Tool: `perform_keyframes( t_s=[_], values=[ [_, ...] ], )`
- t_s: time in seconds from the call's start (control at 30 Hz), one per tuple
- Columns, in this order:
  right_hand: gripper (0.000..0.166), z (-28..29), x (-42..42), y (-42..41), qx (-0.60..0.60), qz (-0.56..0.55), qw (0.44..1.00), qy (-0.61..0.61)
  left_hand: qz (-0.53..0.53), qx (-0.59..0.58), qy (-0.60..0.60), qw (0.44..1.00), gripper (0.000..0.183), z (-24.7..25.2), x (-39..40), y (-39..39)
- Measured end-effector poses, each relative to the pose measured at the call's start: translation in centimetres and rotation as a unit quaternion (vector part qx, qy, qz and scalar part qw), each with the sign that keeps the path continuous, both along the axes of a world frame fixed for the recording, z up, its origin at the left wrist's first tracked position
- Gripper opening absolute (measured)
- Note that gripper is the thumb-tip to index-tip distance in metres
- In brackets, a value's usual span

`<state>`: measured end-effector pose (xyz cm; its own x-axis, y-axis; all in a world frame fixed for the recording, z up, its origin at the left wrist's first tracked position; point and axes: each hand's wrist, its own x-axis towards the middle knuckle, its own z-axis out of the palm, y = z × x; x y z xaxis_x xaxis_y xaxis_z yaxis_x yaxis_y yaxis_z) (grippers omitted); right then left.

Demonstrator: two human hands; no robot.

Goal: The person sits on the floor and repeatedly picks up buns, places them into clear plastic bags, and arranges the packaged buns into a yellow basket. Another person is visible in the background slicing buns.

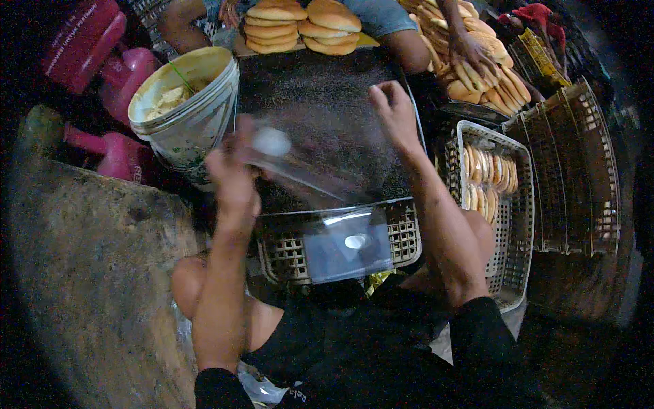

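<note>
My left hand (pixel 232 176) is blurred, its fingers closed on a clear plastic bag (pixel 299 179) with a white round print. The bag stretches out over the dark tabletop (pixel 327 92). Above the right part of that surface is my right hand (pixel 393 112), fingers curled in and no object visible in it. A stack of clear plastic bags (pixel 327 260) with a white oval print lies on an upturned plastic crate (pixel 403 237) at the near edge. Round flat buns stand in two stacks, a left stack (pixel 272 30) and a right stack (pixel 331 28), at the far edge.
A white bucket (pixel 189 128) with pale spread and a green-handled utensil stands left. Pink plastic stools (pixel 120 153) lie beyond it. Packed buns (pixel 488 166) fill part of a crate (pixel 529 214) at right. Another person's hand (pixel 472 56) touches piled buns (pixel 490 43). A wooden board (pixel 102 266) lies left.
</note>
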<state>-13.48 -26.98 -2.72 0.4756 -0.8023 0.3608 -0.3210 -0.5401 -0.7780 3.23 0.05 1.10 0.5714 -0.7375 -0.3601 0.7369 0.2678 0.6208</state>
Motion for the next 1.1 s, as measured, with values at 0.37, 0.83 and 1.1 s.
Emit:
perform_keyframes(
  t_s=[0.37, 0.83, 1.1],
  values=[
    [0.059, -9.6, 7.4, -16.1, -0.126, 0.054, 0.970, 0.201, -0.421, 0.192, -0.430, 0.775, 0.037, 1.4, -9.3, -2.8],
    [0.047, -5.5, 2.6, -11.0, 0.053, 0.007, 0.998, 0.034, -0.506, 0.040, -0.501, 0.701, 0.041, -1.3, -11.6, 0.1],
    [0.053, -6.6, -1.1, -5.4, 0.139, 0.000, 0.987, -0.080, 0.164, 0.135, 0.016, 0.977, 0.030, 0.4, -1.0, 1.4]
  ],
)
